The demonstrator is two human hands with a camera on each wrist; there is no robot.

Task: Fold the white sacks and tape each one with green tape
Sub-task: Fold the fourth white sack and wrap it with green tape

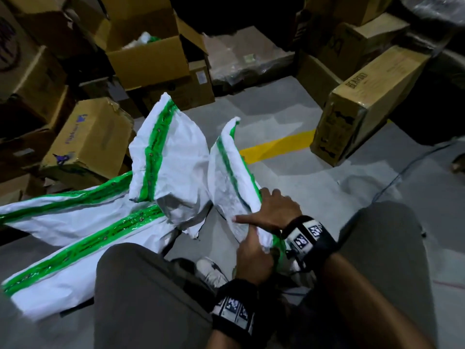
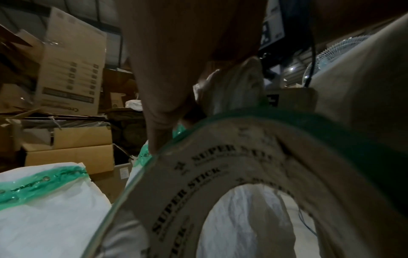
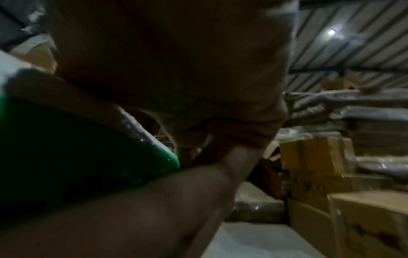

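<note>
Far L, flattened green-taped white woven sacks are laid on grey concrete floor, hemmed by brown cardboard boxes. Centre-R, folded white sack is propped up; its near end is gripped by left hand, fingers curled; right hand is clamped over its edge, index straight. Green tape roll is seen by L wrist. Floor to R is left open.

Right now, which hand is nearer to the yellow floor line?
Right. The right hand holds the folded sack, closer to the yellow line; the left hand grips that sack's end, nearer the person.
</note>
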